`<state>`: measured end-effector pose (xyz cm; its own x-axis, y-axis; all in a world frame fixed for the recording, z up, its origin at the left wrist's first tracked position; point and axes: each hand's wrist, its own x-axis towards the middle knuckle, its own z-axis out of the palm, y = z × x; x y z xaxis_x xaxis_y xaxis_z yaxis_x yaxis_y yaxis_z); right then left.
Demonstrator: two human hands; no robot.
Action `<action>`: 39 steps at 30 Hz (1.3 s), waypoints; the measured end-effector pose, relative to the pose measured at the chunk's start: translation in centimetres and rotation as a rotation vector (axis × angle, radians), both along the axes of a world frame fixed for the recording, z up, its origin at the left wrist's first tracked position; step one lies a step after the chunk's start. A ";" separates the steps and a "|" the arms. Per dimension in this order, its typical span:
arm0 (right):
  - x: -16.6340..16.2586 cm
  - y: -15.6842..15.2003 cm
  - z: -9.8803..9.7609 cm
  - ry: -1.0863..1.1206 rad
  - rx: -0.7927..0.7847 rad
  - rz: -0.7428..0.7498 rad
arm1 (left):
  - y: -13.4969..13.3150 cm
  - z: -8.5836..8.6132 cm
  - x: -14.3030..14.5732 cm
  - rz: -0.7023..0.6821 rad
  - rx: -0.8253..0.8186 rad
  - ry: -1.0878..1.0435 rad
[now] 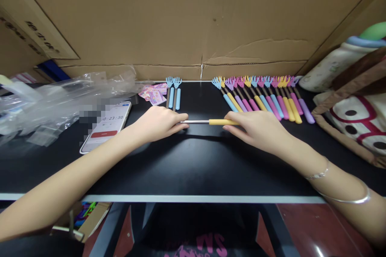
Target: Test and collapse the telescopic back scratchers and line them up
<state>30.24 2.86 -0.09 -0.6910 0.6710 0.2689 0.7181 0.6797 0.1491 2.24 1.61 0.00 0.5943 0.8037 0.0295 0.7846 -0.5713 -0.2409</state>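
Above the middle of the black table, a back scratcher with a yellow handle (217,122) and a thin metal rod lies level between my hands. My left hand (161,122) pinches the rod end; whatever head is there is hidden by the fingers. Closed round the far end of the yellow handle is my right hand (256,128). Two light-blue back scratchers (174,92) lie behind my left hand. Beyond my right hand, a row of several back scratchers (265,96) in blue, yellow, purple and pink rests with hand-shaped heads toward the back.
Small pink printed cards (157,97) are piled at the back left. A phone (107,126) with a running timer lies near clear plastic bags (66,96). On the right stand a patterned bag (358,120) and a leaning bottle (328,66). Cardboard (181,16) walls the back.
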 end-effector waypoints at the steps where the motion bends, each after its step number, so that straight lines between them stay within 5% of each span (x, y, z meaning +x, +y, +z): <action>1: 0.0 0.0 0.0 -0.006 -0.011 0.003 | 0.1 0.0 -0.1 0.004 0.004 0.004; 14: 1.5 0.8 1.3 -0.009 -0.097 -0.038 | 0.3 0.2 -0.6 0.023 0.023 0.056; 29: 3.2 1.8 1.6 -0.122 -0.466 -0.020 | 0.4 0.3 -1.0 -0.099 0.032 0.030; 39: 3.0 1.7 1.6 -0.200 -0.406 -0.096 | 0.4 0.0 -1.1 -0.159 0.125 0.007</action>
<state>33.28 4.57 1.49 -0.6323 0.7577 -0.1615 0.7647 0.6439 0.0265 1.12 2.01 0.02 0.7138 0.6903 0.1183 0.6850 -0.6531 -0.3228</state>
